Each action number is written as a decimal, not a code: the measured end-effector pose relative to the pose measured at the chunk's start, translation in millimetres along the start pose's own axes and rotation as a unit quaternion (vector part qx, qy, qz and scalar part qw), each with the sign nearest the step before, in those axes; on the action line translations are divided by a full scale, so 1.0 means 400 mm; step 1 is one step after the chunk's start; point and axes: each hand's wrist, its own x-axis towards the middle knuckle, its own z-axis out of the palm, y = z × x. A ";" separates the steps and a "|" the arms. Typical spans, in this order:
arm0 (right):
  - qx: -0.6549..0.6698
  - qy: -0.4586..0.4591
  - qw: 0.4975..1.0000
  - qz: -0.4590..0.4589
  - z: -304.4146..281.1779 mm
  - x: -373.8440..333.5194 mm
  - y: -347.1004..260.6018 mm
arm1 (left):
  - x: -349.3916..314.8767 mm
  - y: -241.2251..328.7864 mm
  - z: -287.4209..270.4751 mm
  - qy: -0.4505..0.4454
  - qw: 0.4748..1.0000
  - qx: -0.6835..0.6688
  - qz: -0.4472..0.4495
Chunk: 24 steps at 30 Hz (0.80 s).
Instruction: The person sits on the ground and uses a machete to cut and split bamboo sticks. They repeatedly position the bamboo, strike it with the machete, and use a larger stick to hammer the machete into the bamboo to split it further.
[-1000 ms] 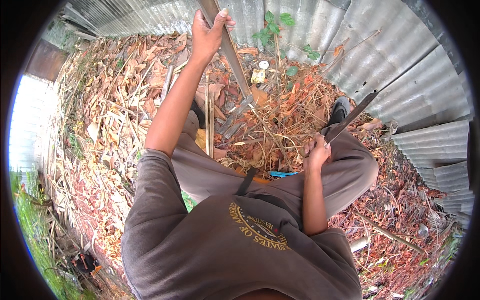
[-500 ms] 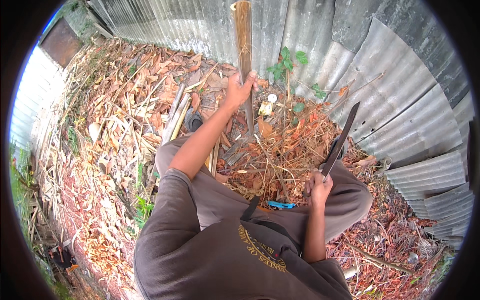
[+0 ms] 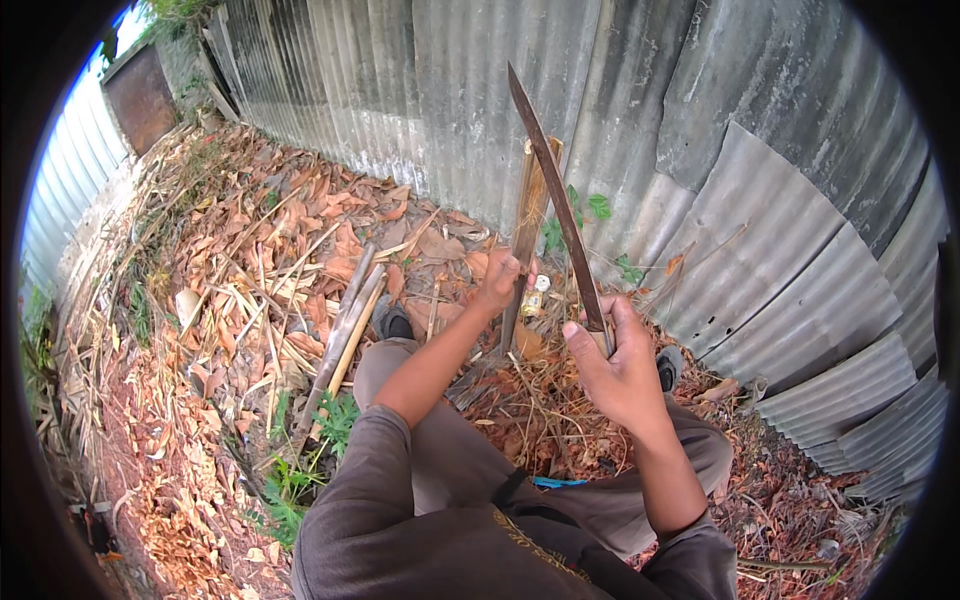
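My left hand [image 3: 503, 281] is wrapped round an upright wooden stake [image 3: 530, 205], whose lower end meets the littered ground between my legs. In my right hand [image 3: 618, 362] is a machete [image 3: 566, 215], gripped by its pale handle. Its long dark blade points up and leans left, passing in front of the stake's upper part in the picture. Whether blade and wood touch, I cannot tell. Beside the stake, behind my left hand, lies a small yellow and white packet [image 3: 536, 300]. A bright blue object [image 3: 557, 482] shows partly, near my lap.
Corrugated metal fencing [image 3: 370, 90] runs along the back and right side. Several cut poles [image 3: 350, 330] lie left of my left shoe [image 3: 392, 318]. Dry leaves and sticks cover the ground. A leafy green plant [image 3: 335, 425] grows at my left, and a thin one [image 3: 598, 206] by the fence.
My right hand has risen from beside my right knee, bringing the machete up and left across the stake. My left hand still holds the stake. The view has shifted.
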 end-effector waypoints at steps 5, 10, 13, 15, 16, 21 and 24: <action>0.021 0.023 0.999 -0.009 0.020 -0.012 -0.048 | -0.011 -0.011 -0.023 0.017 1.000 -0.001 -0.023; 0.009 0.062 0.998 -0.021 0.020 0.013 -0.045 | -0.008 -0.019 -0.020 0.025 0.999 0.002 -0.020; 0.042 -0.003 0.998 0.039 0.012 0.045 0.019 | -0.001 -0.019 -0.022 0.030 0.999 -0.011 -0.024; 0.045 -0.022 0.996 0.071 -0.001 0.039 0.002 | -0.006 -0.020 -0.030 0.017 1.000 -0.010 -0.013; 0.082 -0.039 0.991 0.095 -0.006 0.037 -0.010 | -0.005 -0.024 -0.032 0.025 1.000 -0.011 -0.011; 0.098 0.009 0.994 0.047 -0.007 0.042 -0.035 | 0.009 -0.019 -0.027 0.027 1.000 -0.008 -0.007; 0.026 0.063 0.997 -0.026 -0.009 0.039 -0.071 | 0.010 -0.008 -0.022 0.035 0.999 0.002 -0.014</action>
